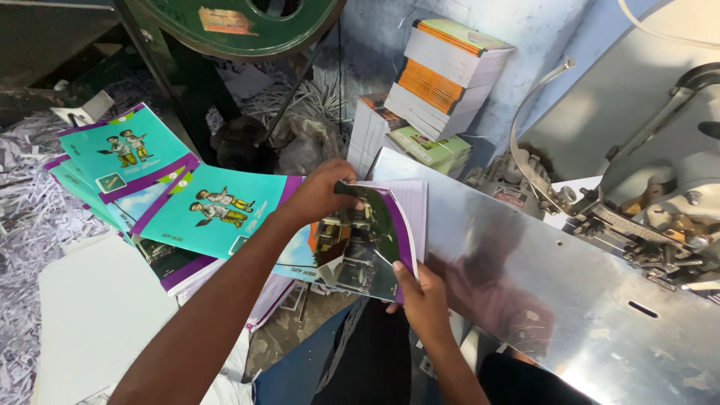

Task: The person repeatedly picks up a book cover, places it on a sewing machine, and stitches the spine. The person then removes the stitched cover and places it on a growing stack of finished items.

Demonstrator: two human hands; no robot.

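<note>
Left hand (319, 196) grips booklet (375, 236) top edge; right hand (421, 294) pinches its bottom edge. Booklet overhangs metal table (540, 277) edge, open plate to the right.

label (227, 21): torn orange-cream rectangle on green wheel, top | plate (512, 196): small red, on motor

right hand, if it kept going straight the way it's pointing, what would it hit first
The right hand points up and away from the person, gripping the booklet at its lower edge. It would likely meet the shiny metal plate under the lined pages first, though depth is unclear.
</note>
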